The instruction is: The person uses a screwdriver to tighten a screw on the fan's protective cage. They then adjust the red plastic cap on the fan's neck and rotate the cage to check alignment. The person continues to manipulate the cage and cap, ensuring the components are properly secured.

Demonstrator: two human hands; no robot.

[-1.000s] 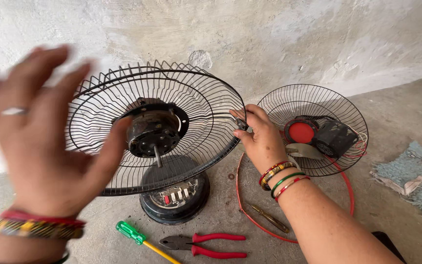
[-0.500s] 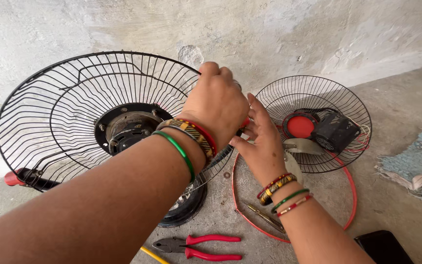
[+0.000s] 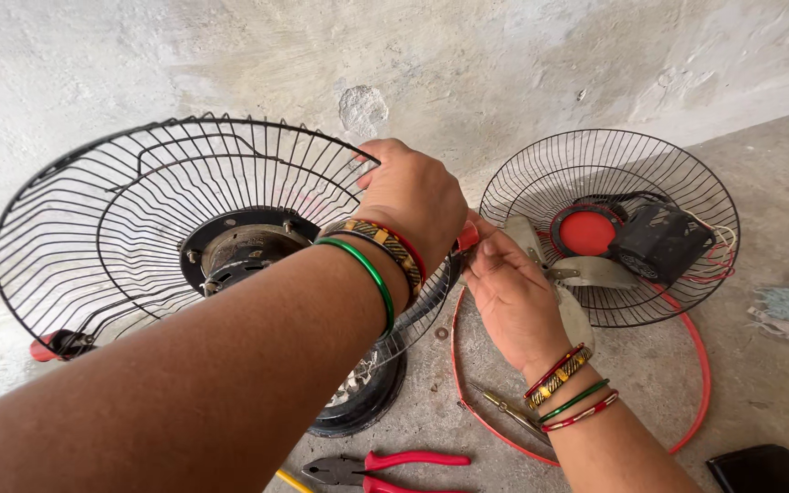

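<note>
A black wire fan guard (image 3: 139, 210) with the motor (image 3: 241, 248) at its centre stands tilted on a black base (image 3: 362, 406). My left hand (image 3: 413, 196) reaches across it and grips the guard's right rim. My right hand (image 3: 509, 288) is just right of it, fingertips pinched on a small red clip (image 3: 468, 236) at that same rim. Both wrists wear bangles. Another red clip (image 3: 43, 350) sits on the guard's lower left rim.
A second wire guard (image 3: 687, 183) lies at right, holding a red hub cap (image 3: 586, 233), a black part (image 3: 661, 242) and a grey blade (image 3: 595, 272). A red ring (image 3: 698, 365), red-handled pliers (image 3: 404, 464), small pliers (image 3: 513, 413), a washer (image 3: 440, 333) and a dark flat object (image 3: 760, 470) lie on the concrete floor.
My left hand swung from the near left across to the guard's right rim and gripped it. The guard tipped more upright. My right hand stayed at the rim clip.
</note>
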